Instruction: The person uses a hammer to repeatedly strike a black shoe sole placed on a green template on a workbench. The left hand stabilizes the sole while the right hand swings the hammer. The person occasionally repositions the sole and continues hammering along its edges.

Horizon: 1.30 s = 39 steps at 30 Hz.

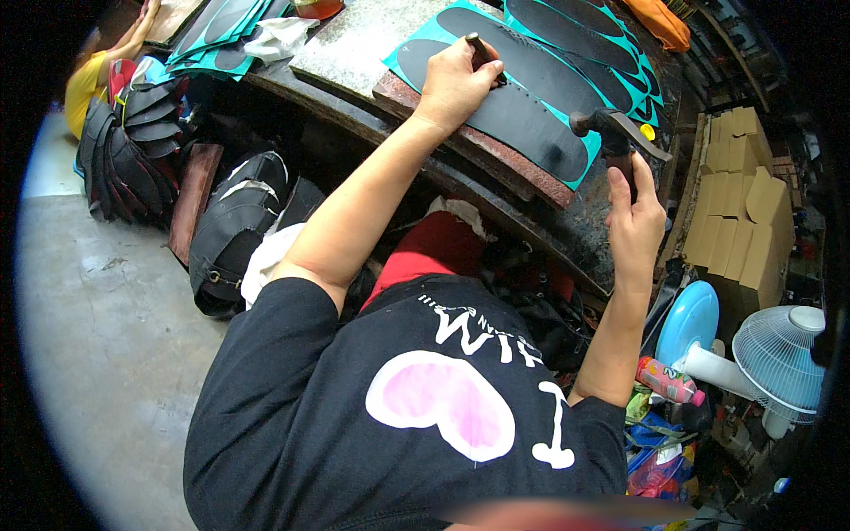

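My left hand is closed around a short dark metal punch, its lower end on a black sole-shaped panel. A teal border surrounds that panel, and a row of small dark marks runs along it. The sheet lies on a thick reddish board at the table's near edge. To the right, my right hand grips the dark handle of a hammer. The hammer's head is raised beside the right end of the sheet, apart from the punch.
More teal-and-black sheets overlap behind the board; another stack lies far left. Cardboard boxes and a blue-and-white fan stand at right. Black strapped pieces hang at left. Another person's arm shows far left.
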Each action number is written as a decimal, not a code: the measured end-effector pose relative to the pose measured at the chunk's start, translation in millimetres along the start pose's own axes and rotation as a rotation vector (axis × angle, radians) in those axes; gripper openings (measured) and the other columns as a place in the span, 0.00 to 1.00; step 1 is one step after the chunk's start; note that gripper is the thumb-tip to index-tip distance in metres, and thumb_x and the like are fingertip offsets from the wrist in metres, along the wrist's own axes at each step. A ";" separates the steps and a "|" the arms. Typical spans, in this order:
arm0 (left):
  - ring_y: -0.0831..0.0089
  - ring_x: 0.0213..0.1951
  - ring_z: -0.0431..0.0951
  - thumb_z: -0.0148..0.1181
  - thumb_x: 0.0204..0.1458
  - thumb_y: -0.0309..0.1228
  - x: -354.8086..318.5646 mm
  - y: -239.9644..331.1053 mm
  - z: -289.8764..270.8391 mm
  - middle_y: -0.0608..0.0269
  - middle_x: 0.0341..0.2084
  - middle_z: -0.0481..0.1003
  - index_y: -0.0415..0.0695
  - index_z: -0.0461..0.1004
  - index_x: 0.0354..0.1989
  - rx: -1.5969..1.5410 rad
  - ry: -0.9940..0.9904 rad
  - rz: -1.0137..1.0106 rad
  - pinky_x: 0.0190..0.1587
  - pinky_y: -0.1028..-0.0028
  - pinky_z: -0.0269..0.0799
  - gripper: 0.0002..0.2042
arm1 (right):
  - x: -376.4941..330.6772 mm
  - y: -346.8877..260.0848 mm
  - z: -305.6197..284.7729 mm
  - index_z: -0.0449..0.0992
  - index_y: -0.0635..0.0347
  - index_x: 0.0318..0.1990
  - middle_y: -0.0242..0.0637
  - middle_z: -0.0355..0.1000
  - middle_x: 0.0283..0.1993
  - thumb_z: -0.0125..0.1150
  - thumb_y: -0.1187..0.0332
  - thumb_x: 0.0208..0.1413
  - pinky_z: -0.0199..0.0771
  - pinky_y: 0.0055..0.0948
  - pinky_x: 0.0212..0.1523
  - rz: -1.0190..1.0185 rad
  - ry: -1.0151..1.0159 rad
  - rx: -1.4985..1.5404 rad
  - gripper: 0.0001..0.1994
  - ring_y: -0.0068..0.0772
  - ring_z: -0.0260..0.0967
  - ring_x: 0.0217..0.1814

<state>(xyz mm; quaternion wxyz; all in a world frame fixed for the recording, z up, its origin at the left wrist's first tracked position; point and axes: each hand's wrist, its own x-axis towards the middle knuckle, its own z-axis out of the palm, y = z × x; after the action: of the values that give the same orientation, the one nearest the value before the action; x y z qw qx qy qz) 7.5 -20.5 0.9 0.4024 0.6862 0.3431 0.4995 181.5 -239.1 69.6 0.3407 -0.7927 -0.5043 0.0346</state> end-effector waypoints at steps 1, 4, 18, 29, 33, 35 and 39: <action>0.73 0.29 0.81 0.63 0.50 0.28 -1.1 0.0 1.0 0.58 0.25 0.80 0.38 0.76 0.34 -0.023 0.009 -0.027 0.36 0.73 0.76 0.06 | -1.7 -2.2 -0.6 0.72 0.57 0.56 0.43 0.76 0.34 0.56 0.54 0.63 0.71 0.32 0.34 0.011 0.006 0.012 0.21 0.39 0.74 0.33; 0.71 0.29 0.81 0.63 0.50 0.28 -1.4 0.7 2.5 0.57 0.25 0.80 0.38 0.76 0.34 -0.079 0.021 -0.061 0.36 0.72 0.76 0.07 | -4.4 -9.9 -4.3 0.73 0.58 0.55 0.46 0.78 0.35 0.56 0.55 0.63 0.74 0.34 0.36 -0.014 0.022 0.062 0.20 0.41 0.79 0.35; 0.67 0.32 0.82 0.64 0.50 0.28 -3.4 13.7 1.0 0.56 0.28 0.80 0.39 0.76 0.35 0.113 -0.044 0.051 0.38 0.71 0.76 0.07 | -13.4 -17.7 -15.2 0.73 0.63 0.53 0.47 0.77 0.37 0.59 0.59 0.61 0.73 0.31 0.39 -0.060 0.054 0.178 0.19 0.36 0.78 0.36; 0.74 0.32 0.81 0.65 0.52 0.29 -3.0 30.2 17.0 0.59 0.28 0.80 0.40 0.77 0.36 0.164 -0.133 0.132 0.38 0.74 0.76 0.07 | -16.9 3.0 -18.4 0.70 0.61 0.60 0.28 0.68 0.27 0.59 0.60 0.62 0.61 0.16 0.21 -0.053 0.073 0.139 0.22 0.13 0.60 0.22; 0.76 0.32 0.81 0.64 0.52 0.28 -3.1 21.8 13.2 0.60 0.28 0.80 0.39 0.76 0.36 0.003 -0.114 0.031 0.38 0.75 0.77 0.07 | -18.0 3.8 -18.7 0.71 0.62 0.58 0.34 0.71 0.32 0.59 0.60 0.62 0.65 0.21 0.28 -0.016 0.067 0.157 0.21 0.19 0.66 0.28; 0.76 0.30 0.81 0.65 0.51 0.27 0.3 16.1 6.4 0.60 0.27 0.80 0.39 0.76 0.34 -0.256 -0.058 -0.034 0.35 0.76 0.77 0.06 | -16.7 2.6 -18.7 0.72 0.63 0.56 0.41 0.75 0.35 0.59 0.59 0.62 0.69 0.25 0.35 0.004 0.057 0.163 0.21 0.25 0.71 0.33; 0.79 0.28 0.80 0.64 0.51 0.26 3.2 7.4 -9.9 0.61 0.26 0.80 0.38 0.76 0.34 -0.119 -0.012 -0.033 0.33 0.78 0.77 0.06 | -8.4 -3.2 -14.7 0.70 0.61 0.60 0.29 0.68 0.27 0.59 0.61 0.62 0.60 0.16 0.21 -0.034 0.028 0.140 0.22 0.14 0.60 0.21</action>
<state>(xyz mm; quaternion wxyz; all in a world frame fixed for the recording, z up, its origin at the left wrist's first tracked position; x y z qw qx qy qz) -0.6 -18.9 10.6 0.4529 0.6583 0.3217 0.5080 180.7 -252.7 80.3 0.4029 -0.7587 -0.5092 0.0531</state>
